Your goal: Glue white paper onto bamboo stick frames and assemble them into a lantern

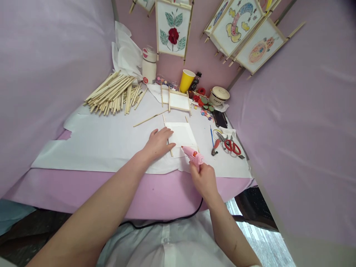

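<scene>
The right hand's fingers [204, 178] are clenched around a pink plastic hot-glue gun [194, 155], its nozzle touching or just above a white paper square [181, 135] lying on thin wooden sticks [170, 145]. The left hand's fingers [164, 135] rest open against the paper's edge, on a white-papered table [83, 155].

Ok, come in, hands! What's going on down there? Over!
Left hand flat on stick beside paper. Right hand gripping pink glue gun, nozzle over paper. Black cord hanging below table edge. Over.
</scene>
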A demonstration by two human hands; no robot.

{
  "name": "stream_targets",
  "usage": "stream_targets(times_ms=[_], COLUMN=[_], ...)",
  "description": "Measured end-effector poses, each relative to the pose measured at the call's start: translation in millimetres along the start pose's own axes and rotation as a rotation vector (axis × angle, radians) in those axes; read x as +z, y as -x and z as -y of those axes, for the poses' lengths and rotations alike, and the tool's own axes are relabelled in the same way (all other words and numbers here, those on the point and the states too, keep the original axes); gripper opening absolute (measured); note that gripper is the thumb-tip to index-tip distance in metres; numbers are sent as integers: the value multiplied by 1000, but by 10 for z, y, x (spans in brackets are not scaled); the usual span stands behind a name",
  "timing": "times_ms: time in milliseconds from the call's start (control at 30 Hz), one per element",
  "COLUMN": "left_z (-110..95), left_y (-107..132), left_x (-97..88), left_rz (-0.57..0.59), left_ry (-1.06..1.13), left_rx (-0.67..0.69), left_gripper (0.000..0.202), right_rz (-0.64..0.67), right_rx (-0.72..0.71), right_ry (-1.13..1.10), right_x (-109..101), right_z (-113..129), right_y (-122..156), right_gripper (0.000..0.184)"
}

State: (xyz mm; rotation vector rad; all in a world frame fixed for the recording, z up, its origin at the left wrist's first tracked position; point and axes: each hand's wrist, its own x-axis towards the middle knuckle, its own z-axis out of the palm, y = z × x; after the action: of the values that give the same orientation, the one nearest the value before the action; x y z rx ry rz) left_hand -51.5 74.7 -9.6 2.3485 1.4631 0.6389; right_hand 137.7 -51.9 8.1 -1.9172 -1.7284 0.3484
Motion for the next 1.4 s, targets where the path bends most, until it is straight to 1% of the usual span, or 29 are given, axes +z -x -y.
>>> stream_targets(times_ms=[100, 233, 300, 333, 367, 433, 500, 600, 667, 733, 800, 833, 900, 967, 1033, 1100, 1133, 1200, 1267, 1333, 1400], left_z=[-6, -5, -2, -3, -4, -14, -32, -100, -204, -373, -597, -719, -951, -1129, -1234, -1273, -1274, -1247, -1173, -1031, -807], left_y=[2, 5, 6, 7, 8, 7, 2, -3, 27, 117, 280, 384, 605, 796, 919, 977, 991, 1009, 1027, 1046, 1066], left_x=[-7, -13, -11, -9, -9, -13, -30, -94, -157, -218, -249, -249, -216, -156, -92, -44, -28, -20, -51, -140, -289], left_rz=[-2, 0, -1, -3, -6, -16, -57, -196, -284, -308, -258, -220, -106, 7, 69, 104, 116, 107, 49, -50, -180], left_ry=[0, 6, 11, 13, 16, 19, 23, 56, 110, 184, 262, 297, 378, 473, 572, 622, 625, 608, 574, 502, 368], left_rx=[0, 2, 4, 4, 3, 0, -2, 11, 17, 5, -21, -39, -78, -100, -99, -88, -80, -58, -38, -62, -157], left_gripper=[47, 46, 46, 47, 47, 48, 46, 38, 32, 29, 24, 21, 20, 21, 24, 33, 33, 26, 22, 23, 26], right_rz=[1, -43, -42, -33, -19, 14, 43, 70, 113, 165, 188, 183, 141, 95, 109, 176, 211, 265, 314, 371, 429], right_rx=[-7, 40, 101, 147, 200, 296, 338, 320, 309, 301, 280, 262, 215, 166, 133, 111, 98, 74, 47, -20, -111], right_ry=[-13, -4, -103, -209, -367, -745, -1038, -1226, -1402, -1580, -1665, -1673, -1657, -1633, -1626, -1610, -1580, -1459, -1277, -1117, -1022], right_x=[18, -19, -43, -49, -49, -35, -12, 11, 11, 3, -4, -4, 3, 21, 45, 65, 71, 77, 73, 61, 37], right_z=[-1, -6, -20, -30, -44, -74, -101, -119, -120, -121, -128, -132, -135, -123, -104, -96, -103, -141, -198, -244, -267], right_y=[0, -7, -3, -1, 2, 1, -10, -40, -63, -82, -89, -86, -63, -17, 43, 104, 132, 174, 198, 208, 214], right_gripper=[36, 35, 36, 37, 37, 36, 38, 44, 41, 36, 36, 37, 36, 34, 36, 40, 43, 46, 44, 45, 54])
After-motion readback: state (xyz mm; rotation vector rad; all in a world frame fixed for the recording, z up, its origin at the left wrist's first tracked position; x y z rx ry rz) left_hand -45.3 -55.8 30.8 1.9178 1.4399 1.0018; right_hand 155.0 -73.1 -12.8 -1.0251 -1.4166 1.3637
